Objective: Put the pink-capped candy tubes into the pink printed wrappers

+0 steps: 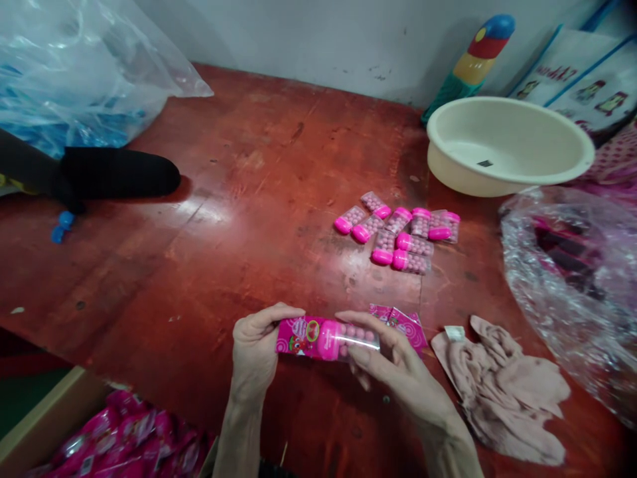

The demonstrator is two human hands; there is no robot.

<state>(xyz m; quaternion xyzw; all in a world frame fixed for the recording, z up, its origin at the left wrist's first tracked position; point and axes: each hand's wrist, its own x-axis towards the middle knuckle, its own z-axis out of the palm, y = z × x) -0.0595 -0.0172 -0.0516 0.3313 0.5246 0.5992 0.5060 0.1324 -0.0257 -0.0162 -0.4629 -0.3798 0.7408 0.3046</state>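
My left hand (256,348) and my right hand (393,362) hold one pink candy packet (323,338) between them, above the near part of the red wooden table (223,219). The left hand pinches the printed pink end. The right hand's fingers hold the clear end, where a pink-capped tube of small pink balls shows. Just behind the right hand lie pink wrappers (403,322) on the table. Farther back sits a cluster of several pink-capped candy tubes (398,232).
A cream plastic basin (507,143) stands at the back right, a colourful toy (472,60) behind it. Clear plastic bags lie at right (572,279) and back left (74,73). A pinkish cloth (502,385) lies near right. A black-sleeved arm (99,174) rests at left. A box of pink packets (124,438) sits below.
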